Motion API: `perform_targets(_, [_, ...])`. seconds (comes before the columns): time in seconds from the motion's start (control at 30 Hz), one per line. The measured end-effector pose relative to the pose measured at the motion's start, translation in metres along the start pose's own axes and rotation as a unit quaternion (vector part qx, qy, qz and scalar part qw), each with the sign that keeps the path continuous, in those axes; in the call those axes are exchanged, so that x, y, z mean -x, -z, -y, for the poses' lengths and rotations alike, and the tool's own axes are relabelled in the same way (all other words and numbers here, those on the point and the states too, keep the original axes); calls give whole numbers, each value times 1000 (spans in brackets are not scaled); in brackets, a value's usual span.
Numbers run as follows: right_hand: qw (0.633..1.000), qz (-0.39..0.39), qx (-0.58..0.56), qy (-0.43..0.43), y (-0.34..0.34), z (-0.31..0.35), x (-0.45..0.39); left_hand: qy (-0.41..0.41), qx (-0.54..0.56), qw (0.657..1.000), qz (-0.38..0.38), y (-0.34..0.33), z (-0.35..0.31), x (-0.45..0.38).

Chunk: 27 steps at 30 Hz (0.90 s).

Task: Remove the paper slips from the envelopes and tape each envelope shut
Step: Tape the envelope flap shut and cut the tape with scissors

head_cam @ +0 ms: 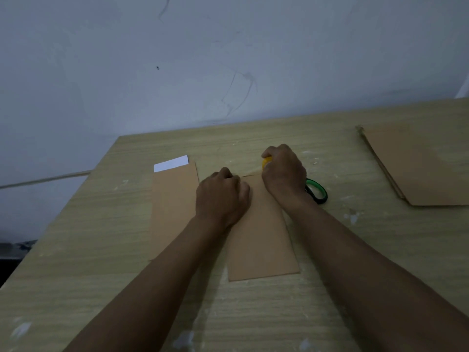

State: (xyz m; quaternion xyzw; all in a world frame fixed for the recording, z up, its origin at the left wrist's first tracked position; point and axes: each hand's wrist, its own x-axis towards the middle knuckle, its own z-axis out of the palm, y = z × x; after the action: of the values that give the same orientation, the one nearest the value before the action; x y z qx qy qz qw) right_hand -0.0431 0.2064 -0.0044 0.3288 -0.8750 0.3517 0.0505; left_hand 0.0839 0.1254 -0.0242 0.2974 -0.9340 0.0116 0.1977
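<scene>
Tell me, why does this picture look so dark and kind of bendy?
In the head view, the light is dim and bluish, so the wall and table look dull; the only bright spot is the white paper slip. The wide lens makes the table's edges slant. The right hand and left hand look slightly soft.

Head view looks forward and down, seemingly near, over the table (pixel 253 313).

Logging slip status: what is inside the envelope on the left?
A white paper slip sticks out of the left envelope at its far end; the rest of it is hidden inside.
</scene>
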Motion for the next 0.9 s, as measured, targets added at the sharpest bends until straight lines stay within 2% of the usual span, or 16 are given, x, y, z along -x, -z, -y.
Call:
perform_targets(0.17, [1000, 13, -2, -25, 5, -4, 0, 0, -33, 999, 0, -8, -2, -7])
perform_targets(0.33, [1000, 17, 1, -25, 6, -5, 0, 29, -24, 999, 1, -9, -7, -13])
perform_targets(0.5, [1000, 12, -3, -27, 6, -6, 0, 67, 17, 997, -29, -14, -15, -9])
perform_targets(0.63, [1000, 11, -6, -25, 4, -7, 0, 25, 57, 997, -52, -18, -17, -7])
perform_targets(0.9, [999, 17, -15, -25, -1, -12, -3, -14, 54, 998, -14, -17, -15, -5])
